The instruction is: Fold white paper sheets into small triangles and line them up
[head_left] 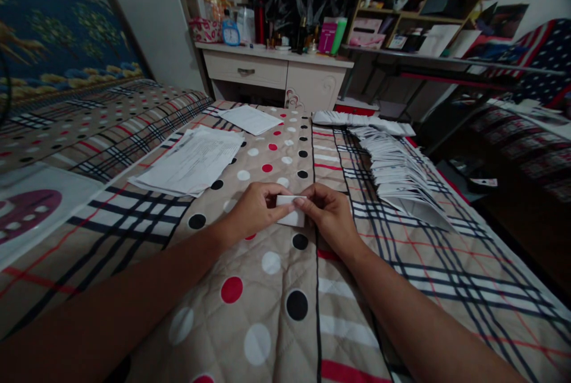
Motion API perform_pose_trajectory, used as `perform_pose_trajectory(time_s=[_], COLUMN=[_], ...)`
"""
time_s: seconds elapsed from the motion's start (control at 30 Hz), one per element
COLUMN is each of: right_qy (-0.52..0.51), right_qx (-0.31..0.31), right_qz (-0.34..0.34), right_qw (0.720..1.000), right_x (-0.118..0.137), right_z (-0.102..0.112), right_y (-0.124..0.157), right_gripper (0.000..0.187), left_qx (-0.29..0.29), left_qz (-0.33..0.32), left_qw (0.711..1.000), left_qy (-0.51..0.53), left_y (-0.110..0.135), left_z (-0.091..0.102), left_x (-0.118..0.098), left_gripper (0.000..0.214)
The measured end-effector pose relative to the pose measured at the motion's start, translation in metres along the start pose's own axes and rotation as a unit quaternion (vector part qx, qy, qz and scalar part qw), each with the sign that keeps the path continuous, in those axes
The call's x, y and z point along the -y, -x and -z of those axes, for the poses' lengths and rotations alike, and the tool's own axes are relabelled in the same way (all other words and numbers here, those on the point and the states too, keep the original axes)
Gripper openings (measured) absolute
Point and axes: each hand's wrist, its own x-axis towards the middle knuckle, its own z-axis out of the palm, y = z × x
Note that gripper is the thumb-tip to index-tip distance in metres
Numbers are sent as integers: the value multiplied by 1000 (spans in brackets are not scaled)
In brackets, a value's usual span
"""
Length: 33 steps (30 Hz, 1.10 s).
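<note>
A small folded white paper [291,209] lies on the quilted bedspread [276,288] between my two hands. My left hand [254,212] pinches its left end with fingers curled. My right hand [331,215] grips its right end, thumb and fingers pressed on it. Both forearms reach in from the bottom edge. To the right runs a long overlapping row of folded white papers [399,172].
A stack of flat white sheets [191,160] lies to the left, and a single sheet [251,119] sits farther back. A cluttered dresser [272,68] and shelves [414,14] stand beyond the bed. The bed's right edge [450,190] drops to a dark floor.
</note>
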Motion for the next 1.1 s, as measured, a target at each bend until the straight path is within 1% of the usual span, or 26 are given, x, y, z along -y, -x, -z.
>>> perform_pose_trajectory(time_s=[0.07, 0.2, 0.27, 0.33, 0.43, 0.53, 0.6, 0.67, 0.73, 0.8, 0.83, 0.9, 1.03, 1.1], right_qy=[-14, -41, -57, -63, -30, 71, 122, 113, 66, 27, 17, 11, 7, 11], right_qx=[-18, -69, -78, -74, -36, 59, 103, 102, 79, 67, 66, 71, 87, 96], right_qz=[-8, -4, -6, -11, -29, -24, -10, -21, -50, -68, -70, -69, -69, -68], right_qw=[1000, 997, 995, 995, 998, 995, 987, 988, 993, 995, 995, 995, 994, 993], right_x=[3, 7, 7, 5, 1, 0, 1, 2, 3, 4, 3, 3, 1, 1], right_z=[1, 2, 1, 0, -1, -1, -1, -1, -1, -1, -2, -2, -2, -2], right_y=[1, 1, 0, -1, -1, 1, 3, 4, 4, 3, 3, 2, 2, 2], right_gripper=[26, 21, 20, 22, 28, 34, 38, 38, 37, 37, 37, 37, 37, 36], left_qx=[-3, 2, -1, -23, -88, -153, -169, -152, -110, -68, -55, -46, -42, -41], left_qz=[-3, 12, 23, 34, 43, 32, 27, 36, 51, 60, 62, 69, 90, 92], left_qw=[1000, 998, 997, 996, 993, 985, 981, 979, 978, 980, 981, 985, 986, 987], left_qy=[5, 62, 79, 82, 72, 70, 91, 134, 170, 179, 173, 153, 132, 125], left_y=[-2, -5, -7, -7, -8, -9, -10, -9, -8, -7, -7, -7, -7, -7], left_z=[1, 2, 3, 4, 6, 9, 9, 8, 6, 4, 3, 3, 3, 3], left_x=[2, 1, -1, -2, 0, 4, 5, 4, 1, -2, -3, -5, -7, -6], left_gripper=[21, 26, 26, 25, 23, 23, 25, 32, 47, 60, 62, 55, 31, 25])
